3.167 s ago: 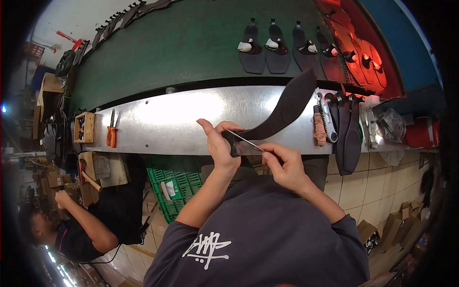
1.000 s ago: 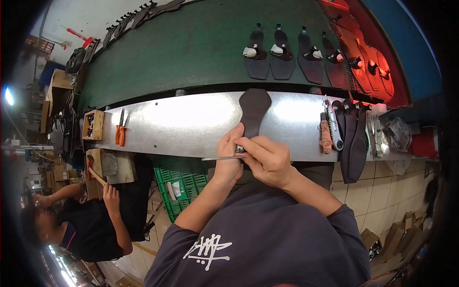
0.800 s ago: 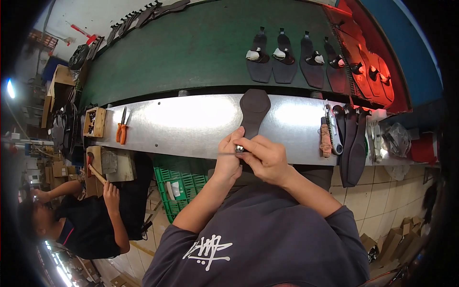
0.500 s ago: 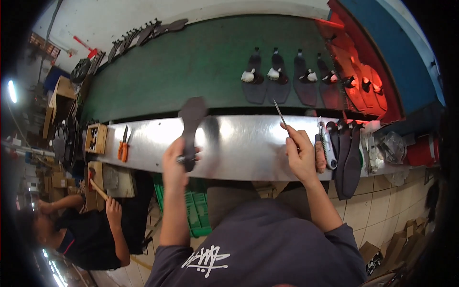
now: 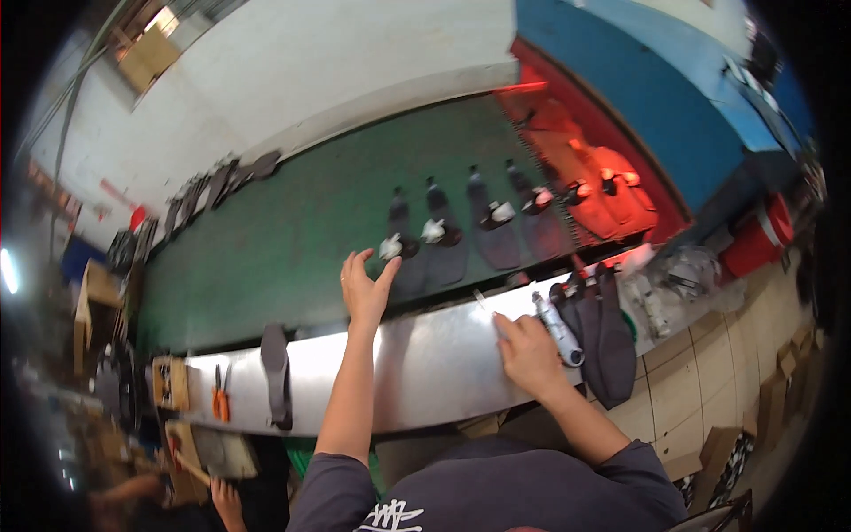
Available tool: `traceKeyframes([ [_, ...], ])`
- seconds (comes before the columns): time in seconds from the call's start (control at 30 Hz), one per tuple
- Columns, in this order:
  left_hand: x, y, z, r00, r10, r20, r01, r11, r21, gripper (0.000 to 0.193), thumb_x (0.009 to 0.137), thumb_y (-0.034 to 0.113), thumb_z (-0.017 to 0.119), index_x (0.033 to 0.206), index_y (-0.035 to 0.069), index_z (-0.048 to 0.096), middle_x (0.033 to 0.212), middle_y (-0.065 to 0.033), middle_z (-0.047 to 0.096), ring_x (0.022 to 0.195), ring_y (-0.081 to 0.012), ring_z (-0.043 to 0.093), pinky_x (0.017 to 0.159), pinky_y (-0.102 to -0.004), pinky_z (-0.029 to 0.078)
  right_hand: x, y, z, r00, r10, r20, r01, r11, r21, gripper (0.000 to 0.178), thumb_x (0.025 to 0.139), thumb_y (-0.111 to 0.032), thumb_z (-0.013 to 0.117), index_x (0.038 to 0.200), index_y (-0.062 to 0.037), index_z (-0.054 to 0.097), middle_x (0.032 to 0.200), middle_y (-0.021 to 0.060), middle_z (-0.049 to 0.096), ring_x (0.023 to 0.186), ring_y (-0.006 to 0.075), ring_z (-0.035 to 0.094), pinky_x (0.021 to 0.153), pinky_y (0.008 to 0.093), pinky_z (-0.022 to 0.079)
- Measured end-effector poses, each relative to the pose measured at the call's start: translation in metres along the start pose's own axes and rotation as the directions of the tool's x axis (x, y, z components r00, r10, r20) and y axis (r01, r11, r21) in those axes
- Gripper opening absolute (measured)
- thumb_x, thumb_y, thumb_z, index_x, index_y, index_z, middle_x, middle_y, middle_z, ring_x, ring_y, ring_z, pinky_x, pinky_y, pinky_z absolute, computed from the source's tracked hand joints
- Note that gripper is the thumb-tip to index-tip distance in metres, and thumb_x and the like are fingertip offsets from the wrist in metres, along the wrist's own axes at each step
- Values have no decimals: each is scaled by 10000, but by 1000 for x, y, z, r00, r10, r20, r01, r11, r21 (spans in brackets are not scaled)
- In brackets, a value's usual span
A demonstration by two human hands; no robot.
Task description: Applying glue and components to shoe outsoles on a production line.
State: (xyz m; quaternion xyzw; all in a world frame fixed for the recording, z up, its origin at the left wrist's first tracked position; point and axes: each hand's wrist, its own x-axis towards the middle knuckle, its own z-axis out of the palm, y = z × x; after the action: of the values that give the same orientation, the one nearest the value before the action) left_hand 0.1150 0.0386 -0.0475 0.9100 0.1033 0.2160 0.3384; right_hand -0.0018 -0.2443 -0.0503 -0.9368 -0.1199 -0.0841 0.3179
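Observation:
My left hand (image 5: 365, 288), open with thumb and fingers spread, reaches over the edge of the green conveyor belt (image 5: 266, 213). Its fingertips are by the white wad on the leftmost sandal (image 5: 408, 270); whether they touch it I cannot tell. My right hand (image 5: 529, 355) is closed above the metal bench (image 5: 417, 363), holding a thin pointed metal tool (image 5: 481, 301) whose tip points away from me. A dark shoe sole (image 5: 277, 372) lies on the bench left of my left forearm. More sandals with white wads, such as one sandal (image 5: 446, 257), stand in a row on the belt.
Right of my right hand lie a box cutter (image 5: 558, 330) and several dark soles (image 5: 607, 346). Orange-handled pliers (image 5: 221, 403) and a wooden box (image 5: 171, 383) are at the bench's left. Red light fills the blue machine's opening (image 5: 603, 191). A co-worker's hand (image 5: 226, 501) grips a wooden handle.
My left hand has let go of the dark sole, which now rests on the bench, and has reached to the leftmost sandal. My right hand keeps the pointed tool. The view has turned.

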Motion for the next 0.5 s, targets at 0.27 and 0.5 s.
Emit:
traceKeyframes([
  [0.27,46,-39,85,985,-86,-152,77,995,-67,354,686,376,799,892,94,740,1339,-209,521,1337,-421,346,1080,-531,264,-3,2,6,998,-40,46,40,999,6,422,813,-120,640,1228,-124,564,905,106,527,865,300,555,714,423,477],
  [0.5,8,-19,67,995,-82,56,67,972,227,426,772,404,723,1119,159,685,1371,-181,497,1351,-423,325,1064,-671,156,2,-12,-10,994,-18,104,15,1000,23,455,809,-121,649,1254,-123,556,1034,132,505,965,319,502,789,420,463],
])
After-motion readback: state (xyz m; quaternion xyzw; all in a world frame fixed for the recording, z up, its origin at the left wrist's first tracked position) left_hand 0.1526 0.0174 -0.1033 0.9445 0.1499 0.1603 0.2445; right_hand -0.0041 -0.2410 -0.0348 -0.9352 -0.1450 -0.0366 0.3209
